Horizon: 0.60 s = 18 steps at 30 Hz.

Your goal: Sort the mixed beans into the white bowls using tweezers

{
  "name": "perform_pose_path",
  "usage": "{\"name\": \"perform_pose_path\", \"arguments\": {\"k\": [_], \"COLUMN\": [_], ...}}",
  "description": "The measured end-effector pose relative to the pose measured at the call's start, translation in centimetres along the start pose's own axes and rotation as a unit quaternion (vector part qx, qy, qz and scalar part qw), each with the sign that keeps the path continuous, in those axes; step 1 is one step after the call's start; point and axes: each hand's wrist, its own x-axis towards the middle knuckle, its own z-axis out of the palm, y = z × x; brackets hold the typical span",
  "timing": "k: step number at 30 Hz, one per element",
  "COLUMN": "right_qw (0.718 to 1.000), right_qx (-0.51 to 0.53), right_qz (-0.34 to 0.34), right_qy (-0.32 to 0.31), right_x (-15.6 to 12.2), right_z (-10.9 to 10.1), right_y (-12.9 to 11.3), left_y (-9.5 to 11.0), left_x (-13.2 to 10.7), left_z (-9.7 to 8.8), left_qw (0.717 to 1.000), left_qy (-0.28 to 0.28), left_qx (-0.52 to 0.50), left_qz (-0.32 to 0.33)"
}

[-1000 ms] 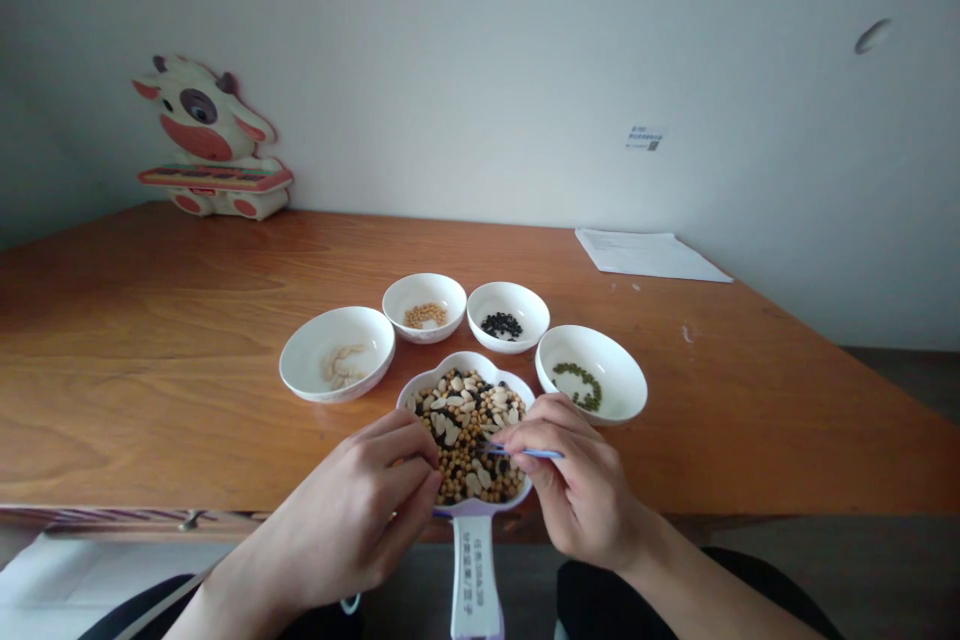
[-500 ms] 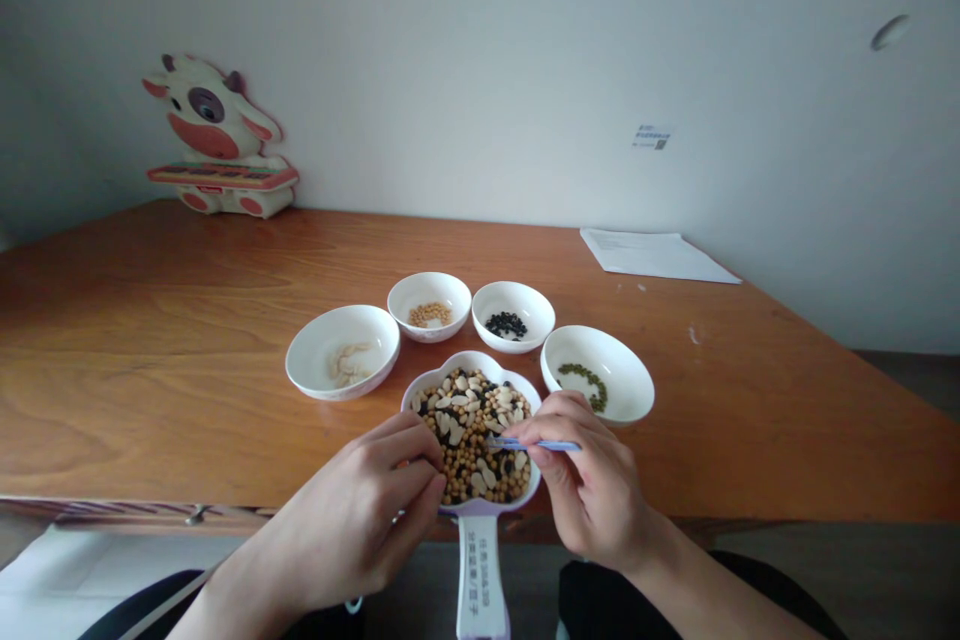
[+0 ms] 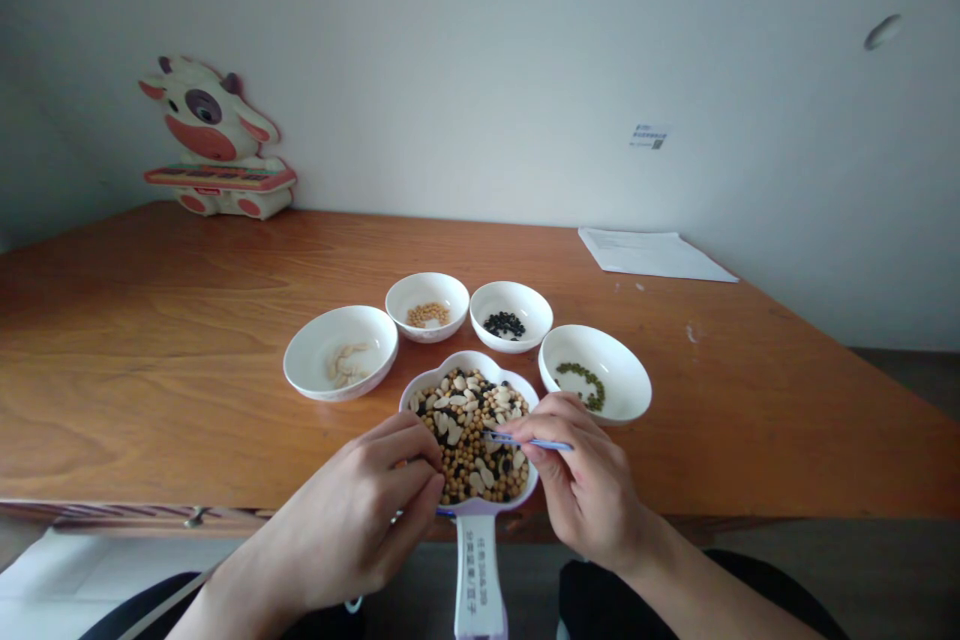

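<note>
Blue tweezers [image 3: 534, 441] pinched in R hand [image 3: 589, 480]: narrow grip, thumb & fingers closed on the shaft. Tips point left, over the mixed beans & seeds [image 3: 469, 440] in a white flower-shaped dish [image 3: 480, 358], right at the pile; can't tell if they touch it or hold a bean. L hand [image 3: 349, 520] is curled, fingertips at the dish's left rim, just left of the tweezer tips; can't tell if anything's held. Mix = yellow beans, black beans, pale slivers.

Below both hands, dish handle w/ printed label [image 3: 478, 585] runs toward the person. Past the grip, 4 small white bowls in an arc: pale slivers bowl [image 3: 300, 357] up-left, yellow beans bowl [image 3: 427, 285] & black beans bowl [image 3: 510, 295] straight ahead, green beans bowl [image 3: 622, 365] up-right, nearly touching dish. All on orange-brown wood table [image 3: 150, 340]. Farther: white paper sheet [image 3: 652, 255] right, cow-shaped toy [image 3: 206, 135] left, against white wall [image 3: 450, 70].
</note>
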Motion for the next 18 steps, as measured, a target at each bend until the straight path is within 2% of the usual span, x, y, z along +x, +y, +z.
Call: {"name": "perform_pose_path", "arguments": {"k": [18], "right_qw": [1.000], "right_qx": [0.002], "right_qz": [-0.001], "right_qy": [0.001], "right_x": [-0.49], "right_z": [0.43], "right_y": [0.25], "left_y": [0.10], "left_x": [-0.09], "left_z": [-0.09], "left_qw": [1.000], "left_qy": [-0.003], "left_qx": [-0.002], "left_qz": [-0.009]}}
